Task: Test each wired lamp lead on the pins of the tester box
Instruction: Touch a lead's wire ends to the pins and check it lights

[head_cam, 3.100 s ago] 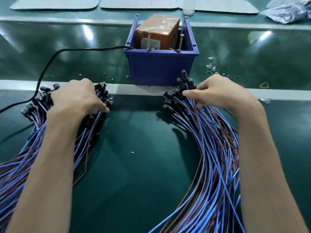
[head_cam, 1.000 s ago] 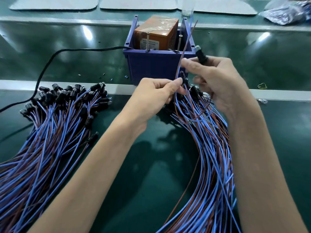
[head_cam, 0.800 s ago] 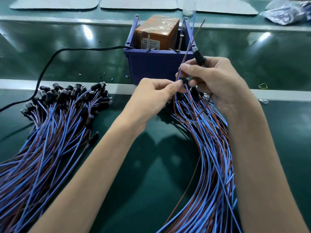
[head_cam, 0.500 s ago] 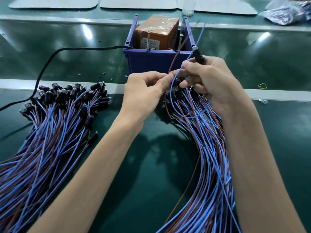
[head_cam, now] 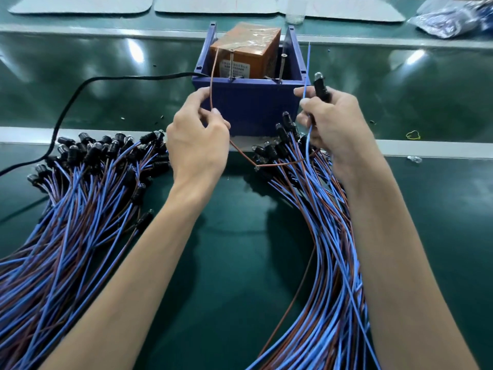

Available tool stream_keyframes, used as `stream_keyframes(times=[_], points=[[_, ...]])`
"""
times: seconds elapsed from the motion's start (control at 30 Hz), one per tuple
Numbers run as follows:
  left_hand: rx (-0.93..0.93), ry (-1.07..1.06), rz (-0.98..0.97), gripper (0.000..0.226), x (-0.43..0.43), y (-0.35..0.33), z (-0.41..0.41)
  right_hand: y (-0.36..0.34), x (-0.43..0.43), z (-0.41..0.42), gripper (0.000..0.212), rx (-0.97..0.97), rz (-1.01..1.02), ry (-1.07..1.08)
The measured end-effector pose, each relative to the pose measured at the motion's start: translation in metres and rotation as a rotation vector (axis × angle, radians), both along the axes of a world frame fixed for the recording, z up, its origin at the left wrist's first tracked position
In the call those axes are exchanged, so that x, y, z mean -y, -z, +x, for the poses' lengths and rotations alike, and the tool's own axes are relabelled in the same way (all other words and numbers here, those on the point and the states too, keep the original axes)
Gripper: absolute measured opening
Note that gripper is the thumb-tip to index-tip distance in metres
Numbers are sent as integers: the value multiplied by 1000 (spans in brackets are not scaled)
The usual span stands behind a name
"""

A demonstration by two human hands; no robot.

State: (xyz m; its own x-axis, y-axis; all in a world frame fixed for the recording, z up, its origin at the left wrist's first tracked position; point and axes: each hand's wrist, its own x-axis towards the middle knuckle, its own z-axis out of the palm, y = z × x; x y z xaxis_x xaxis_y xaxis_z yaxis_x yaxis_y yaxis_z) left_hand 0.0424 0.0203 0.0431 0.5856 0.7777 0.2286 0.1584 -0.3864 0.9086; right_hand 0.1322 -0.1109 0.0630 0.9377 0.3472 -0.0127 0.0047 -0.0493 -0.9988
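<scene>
brown wire (head_cam: 211,84) is pinched in the left hand (head_cam: 197,145) beside the tester box (head_cam: 248,108) left pin (head_cam: 231,66), lamp (head_cam: 320,86) and blue wire (head_cam: 308,62) are gripped in the right hand (head_cam: 336,129)

From my remote seat I see two bare forearms, one rising from the lower left of the frame and one from the lower right. The left hand (head_cam: 198,145) and right hand (head_cam: 333,129), above centre, are bare to the fingertips.

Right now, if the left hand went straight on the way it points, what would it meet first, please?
Probably the front wall of the blue bin, near its left corner: the left hand, pinching a brown wire, points away from the body towards it. Depth is unclear; it could just miss.
</scene>
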Motion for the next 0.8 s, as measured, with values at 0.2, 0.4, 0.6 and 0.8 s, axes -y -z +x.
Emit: stream_keyframes(times=[0.2, 0.4, 0.6, 0.8], points=[[-52, 34, -57, 35, -4, 6, 2, 3, 2, 2, 18, 15, -59, 16], [-54, 41, -70, 30, -2, 6, 0, 6, 2, 3, 21, 39, -123, -39], [-37, 14, -16, 23, 0, 4, -1, 9, 1, 4, 22, 79, -163, -50], [-19, 21, 23, 36, 6, -2, -4, 9, 2, 6, 23, 115, -228, -37]])
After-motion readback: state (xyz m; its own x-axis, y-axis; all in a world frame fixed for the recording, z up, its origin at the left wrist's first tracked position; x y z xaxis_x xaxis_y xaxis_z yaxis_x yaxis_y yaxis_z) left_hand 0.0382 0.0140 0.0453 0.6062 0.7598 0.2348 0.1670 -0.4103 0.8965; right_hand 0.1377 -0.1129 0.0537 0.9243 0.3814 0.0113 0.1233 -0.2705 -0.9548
